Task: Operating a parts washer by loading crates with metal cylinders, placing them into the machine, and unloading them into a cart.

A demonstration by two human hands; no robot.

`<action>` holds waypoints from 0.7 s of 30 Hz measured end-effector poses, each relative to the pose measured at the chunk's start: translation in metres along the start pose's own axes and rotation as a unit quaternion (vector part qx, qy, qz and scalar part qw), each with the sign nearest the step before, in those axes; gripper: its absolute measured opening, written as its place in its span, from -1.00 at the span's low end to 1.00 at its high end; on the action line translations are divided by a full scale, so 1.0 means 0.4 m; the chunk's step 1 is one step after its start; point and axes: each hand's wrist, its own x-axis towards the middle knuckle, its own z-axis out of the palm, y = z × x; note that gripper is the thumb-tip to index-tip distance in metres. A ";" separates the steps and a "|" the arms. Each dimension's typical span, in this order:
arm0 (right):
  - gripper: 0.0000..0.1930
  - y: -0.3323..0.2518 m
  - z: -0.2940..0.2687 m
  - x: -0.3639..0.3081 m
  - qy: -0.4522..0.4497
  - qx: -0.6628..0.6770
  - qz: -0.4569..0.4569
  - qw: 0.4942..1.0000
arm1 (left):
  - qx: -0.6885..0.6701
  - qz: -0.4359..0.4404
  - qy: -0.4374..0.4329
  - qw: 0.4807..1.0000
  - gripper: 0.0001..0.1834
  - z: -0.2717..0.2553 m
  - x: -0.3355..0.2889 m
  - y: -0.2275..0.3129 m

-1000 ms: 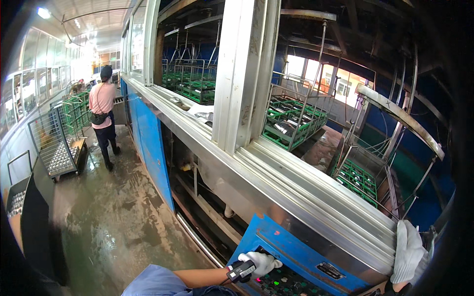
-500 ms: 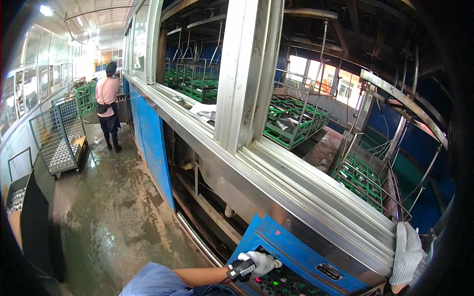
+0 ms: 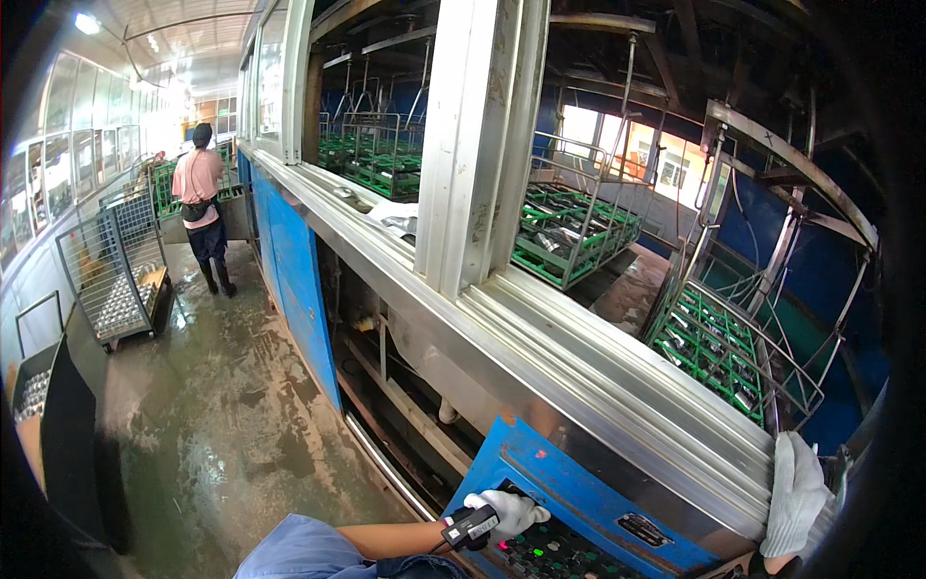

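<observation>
Well to the right of the pillar (image 3: 473, 145), the hanging rack (image 3: 796, 162) has come further into sight than a moment ago, so more of its green crate (image 3: 709, 338) can be watched from the panel (image 3: 617, 511). That blue panel slopes below the pillar and to its right, a red and a green light glowing on it. The gloved left hand (image 3: 507, 515) has kept its place there, fingers partly curled at the buttons; whether one is pressing, I cannot tell. Further right of the pillar, the right hand (image 3: 797, 497) hasn't shifted either: it lies flat at the end of the sill (image 3: 617, 396), fingers straight, gripping nothing I can see. Far left of the pillar, the co-worker (image 3: 201, 183) has stepped deeper down the aisle, back turned.
</observation>
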 end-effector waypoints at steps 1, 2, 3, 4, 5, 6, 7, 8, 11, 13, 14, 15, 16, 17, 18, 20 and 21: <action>-0.62 -0.001 0.000 0.000 -0.001 -0.001 0.001 1.000 | -0.031 0.027 0.018 0.999 -0.68 0.011 0.001 -0.008; -0.62 -0.001 0.000 0.001 -0.001 0.003 0.000 1.000 | -0.069 0.071 0.049 0.994 -0.68 0.023 -0.002 -0.024; -0.62 -0.001 0.000 0.002 -0.001 0.006 -0.001 1.000 | -0.064 0.082 0.055 0.993 -0.68 0.039 0.002 -0.033; -0.62 -0.002 0.001 0.003 -0.001 0.009 -0.002 1.000 | -0.067 0.081 0.076 0.992 -0.69 0.056 0.007 -0.040; -0.63 -0.002 0.001 0.004 0.001 0.010 -0.010 1.000 | -0.026 0.048 0.072 0.996 -0.69 0.077 0.016 -0.041; -0.63 -0.004 0.001 0.004 0.004 0.010 -0.019 1.000 | 0.021 0.030 0.087 0.996 -0.69 0.095 0.027 -0.042; -0.63 -0.005 0.001 0.004 0.008 0.009 -0.026 1.000 | -0.012 0.068 0.199 0.978 -0.76 0.113 0.039 -0.043; -0.62 -0.006 0.000 0.001 0.008 0.014 -0.023 1.000 | -0.040 0.121 0.325 0.937 -0.72 0.129 0.050 -0.045; -0.60 -0.010 -0.004 -0.004 0.008 0.014 -0.012 1.000 | -0.055 0.185 0.434 0.880 -0.59 0.170 0.070 -0.062; -0.59 -0.010 -0.004 -0.003 0.004 0.001 -0.008 1.000 | -0.084 0.165 0.385 0.904 -0.60 0.198 0.075 -0.077; -0.56 -0.008 -0.003 -0.002 0.002 0.004 -0.011 1.000 | -0.045 0.163 0.395 0.903 -0.60 0.212 0.078 -0.084; -0.56 -0.005 0.000 -0.001 0.007 -0.002 -0.017 1.000 | -0.003 0.169 0.408 0.897 -0.60 0.228 0.081 -0.090; -0.56 -0.002 0.004 0.003 0.011 -0.007 -0.024 1.000 | 0.038 0.171 0.432 0.885 -0.58 0.243 0.090 -0.095; -0.55 0.002 0.009 0.005 0.015 -0.011 -0.032 0.999 | 0.048 0.156 0.438 0.884 -0.57 0.258 0.097 -0.098; -0.55 0.007 0.013 0.006 0.018 -0.011 -0.033 0.999 | 0.057 0.141 0.444 0.883 -0.54 0.272 0.104 -0.100; -0.61 0.015 0.023 0.005 0.043 -0.005 -0.030 0.999 | 0.063 0.124 0.454 0.880 -0.51 0.293 0.113 -0.103; -0.65 0.019 0.027 0.005 0.056 -0.002 -0.028 0.998 | 0.032 0.125 0.458 0.879 -0.53 0.294 0.116 -0.106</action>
